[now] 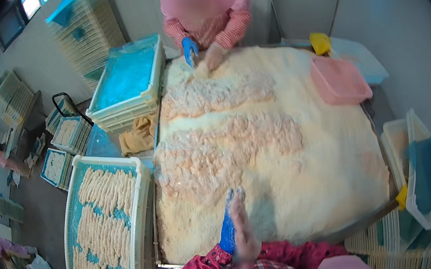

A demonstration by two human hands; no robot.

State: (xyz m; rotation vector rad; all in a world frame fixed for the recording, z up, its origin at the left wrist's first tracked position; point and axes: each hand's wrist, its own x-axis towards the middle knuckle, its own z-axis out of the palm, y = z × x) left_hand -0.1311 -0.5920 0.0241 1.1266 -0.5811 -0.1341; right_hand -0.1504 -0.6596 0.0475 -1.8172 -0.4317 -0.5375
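My left hand (228,226), in a blue glove, and my right hand (245,232), whitened with powder, are palm to palm over the near edge of the table. Their fingers stretch straight forward, and nothing shows between them. Pale flour-like powder (335,173) spreads thickly over the table around them. Just beyond my fingertips lies a wide heap of wet, pinkish raw meat pieces (228,149). A second row of raw meat pieces (218,95) lies farther off. To my left, a white crate (136,169) lined with blue holds rows of coated strips (101,239).
Across the table a co-worker's gloved hands (202,55) work in the powder. A pink basket (340,81) stands on the far right. Stacked crates (130,105) and a brown cloth (139,135) sit at the far left. More trays (422,172) stand beside the right edge.
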